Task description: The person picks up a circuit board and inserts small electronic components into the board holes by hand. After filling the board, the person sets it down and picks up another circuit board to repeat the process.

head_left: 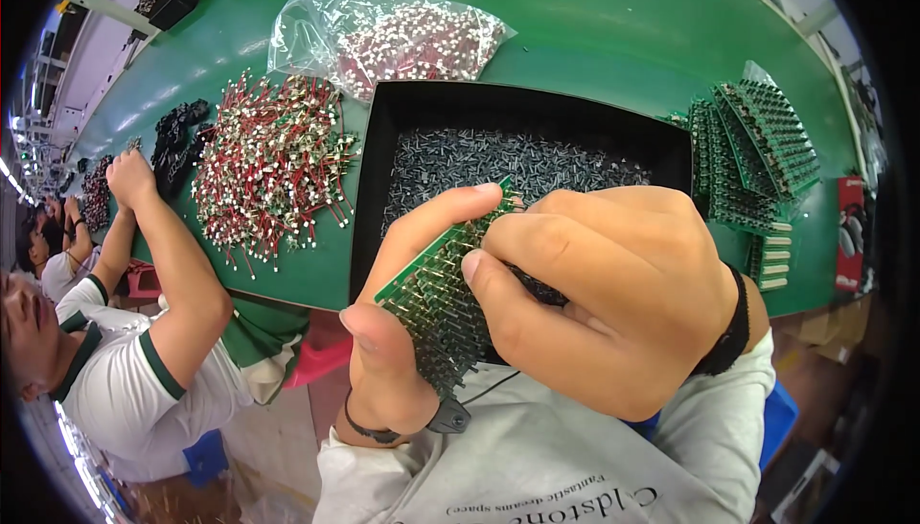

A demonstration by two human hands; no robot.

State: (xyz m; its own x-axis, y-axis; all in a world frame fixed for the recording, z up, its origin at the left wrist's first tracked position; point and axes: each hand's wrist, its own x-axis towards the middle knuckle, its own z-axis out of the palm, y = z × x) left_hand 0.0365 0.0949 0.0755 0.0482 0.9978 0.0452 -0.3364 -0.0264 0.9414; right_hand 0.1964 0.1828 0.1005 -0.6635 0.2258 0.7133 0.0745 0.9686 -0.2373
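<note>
Green worktop (594,16) bears a black tray (537,107) at twelve o'clock. Left fingers (431,220) clasp a pin-covered board (431,299); right fingers (541,236) nearly meet at its one o'clock, any hold hidden.

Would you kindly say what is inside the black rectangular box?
The black rectangular box holds many small, thin, dark pieces. The left hand, the right hand and the green pin-studded circuit board hide much of its near part; what lies beneath cannot be seen.

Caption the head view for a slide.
Left hand holds green circuit board, right hand at its pins; black tray beyond.
</note>
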